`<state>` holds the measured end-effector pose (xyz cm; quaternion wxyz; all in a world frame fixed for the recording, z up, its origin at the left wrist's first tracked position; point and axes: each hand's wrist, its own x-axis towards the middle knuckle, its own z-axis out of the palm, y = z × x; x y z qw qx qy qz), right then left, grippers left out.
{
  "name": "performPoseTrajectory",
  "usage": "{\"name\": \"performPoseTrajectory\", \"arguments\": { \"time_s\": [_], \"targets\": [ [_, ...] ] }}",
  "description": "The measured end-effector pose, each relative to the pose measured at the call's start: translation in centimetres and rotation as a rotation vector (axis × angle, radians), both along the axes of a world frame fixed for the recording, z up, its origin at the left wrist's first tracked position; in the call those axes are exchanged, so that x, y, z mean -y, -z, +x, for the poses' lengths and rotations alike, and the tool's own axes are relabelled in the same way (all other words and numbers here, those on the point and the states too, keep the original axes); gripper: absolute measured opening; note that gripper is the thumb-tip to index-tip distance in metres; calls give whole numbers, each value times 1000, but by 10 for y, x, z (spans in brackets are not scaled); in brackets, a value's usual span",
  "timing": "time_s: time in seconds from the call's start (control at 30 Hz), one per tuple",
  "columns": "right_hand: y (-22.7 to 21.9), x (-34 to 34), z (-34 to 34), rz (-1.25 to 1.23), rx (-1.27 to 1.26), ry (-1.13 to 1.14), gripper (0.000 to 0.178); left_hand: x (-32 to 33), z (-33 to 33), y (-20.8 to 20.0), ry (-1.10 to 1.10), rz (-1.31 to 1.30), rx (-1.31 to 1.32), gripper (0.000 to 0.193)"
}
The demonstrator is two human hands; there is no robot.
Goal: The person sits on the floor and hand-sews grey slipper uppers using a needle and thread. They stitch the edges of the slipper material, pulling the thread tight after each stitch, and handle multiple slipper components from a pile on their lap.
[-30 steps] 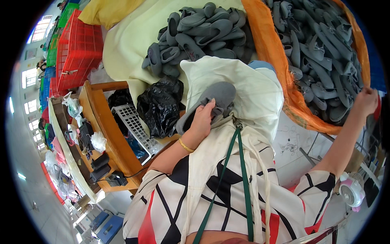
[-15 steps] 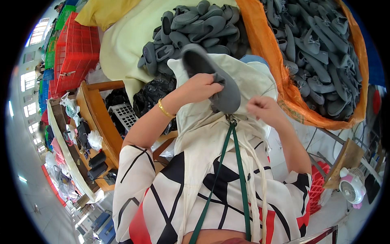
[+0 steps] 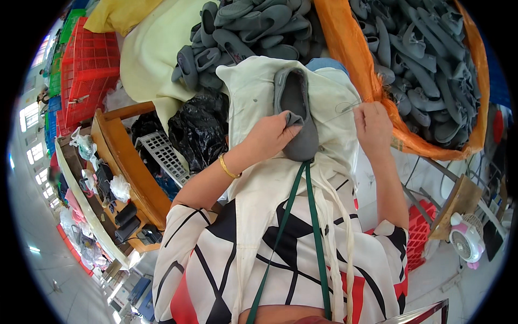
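A grey slipper (image 3: 295, 110) lies sole-down on a cream apron (image 3: 253, 92) spread over the person's lap, toe pointing away from the body and heel nearest the chest. The left hand (image 3: 270, 135) grips the slipper at its heel end, thumb and fingers pinching the folded edge of the opening, a gold bangle (image 3: 227, 167) round the wrist. The right hand (image 3: 372, 125) is closed in a pinch just beside the slipper's right side, holding a thin pale thread (image 3: 337, 112) that runs taut from the fingertips toward the shoe; whether a needle is in the pinch is too small to tell. A green strap (image 3: 302, 216) hangs from below the heel down over the black, white and red patterned top (image 3: 226, 254). Beyond the apron's far edge sits a heap of matching grey slippers (image 3: 243, 32) on a pale yellow cloth (image 3: 145, 59), and to the right an orange sack (image 3: 356, 59) holds a second, larger mass of grey slippers (image 3: 426, 59). At the left a black plastic bag (image 3: 199, 129) rests against a wooden bench (image 3: 127, 167), with a white perforated tray (image 3: 164, 154) beside it and red crates (image 3: 86, 70) farther off. A small pink-and-white fan (image 3: 468, 237) stands on the floor at the lower right.
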<state>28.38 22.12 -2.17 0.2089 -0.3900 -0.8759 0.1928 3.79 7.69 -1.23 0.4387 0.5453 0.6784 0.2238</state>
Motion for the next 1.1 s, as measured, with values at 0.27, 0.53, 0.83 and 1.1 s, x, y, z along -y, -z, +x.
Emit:
{"name": "performPoseTrajectory", "arguments": {
  "time_s": [0.27, 0.53, 0.83, 1.1],
  "targets": [
    [-11, -7, 44, 145, 172, 185, 14, 21, 9, 40, -133, -21, 311, 33],
    [-9, 18, 41, -685, -296, 452, 17, 27, 9, 36, -470, -355, 801, 24],
    [-4, 82, -34, -1203, -269, 70, 11, 31, 11, 33, -669, -435, 1106, 23],
    [16, 89, -40, -910, -297, -56, 16, 34, 12, 36, -710, -401, 1146, 21]
  ]
}}
